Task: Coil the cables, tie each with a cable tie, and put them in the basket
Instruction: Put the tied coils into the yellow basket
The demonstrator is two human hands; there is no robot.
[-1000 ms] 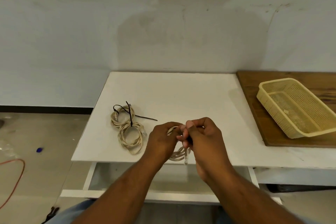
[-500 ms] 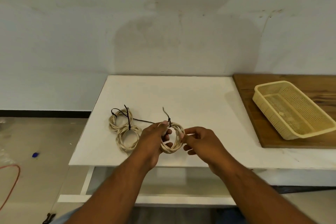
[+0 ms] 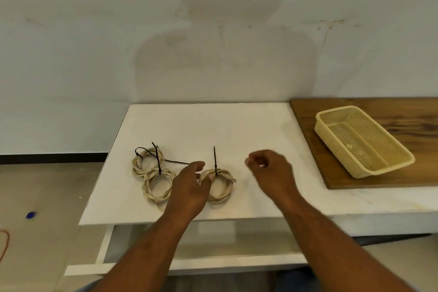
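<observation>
Cream-coloured cable wound into a small round coil (image 3: 227,187) lay flat on the white rectangular surface (image 3: 213,130), near its front edge, cinched by a thin black plastic cable tie (image 3: 215,161) whose free tail stood upright toward 12 o'clock. The left hand (image 3: 189,187) sat at the coil's 9 o'clock side, its fingers (image 3: 198,165) relaxed and spread, one of them overlapping the coil's left rim without gripping it. The right hand (image 3: 272,170) hovered at the coil's 3 o'clock, apart from it, its fingers (image 3: 254,159) loosely curled and holding nothing. Two more cream coils (image 3: 154,199), touching each other and crossed by black ties (image 3: 157,159), lay at 9 o'clock of the left hand. A pale yellow perforated plastic basket (image 3: 331,142) rested on a brown wooden board (image 3: 308,125) at 2 o'clock, well apart from the coils.
</observation>
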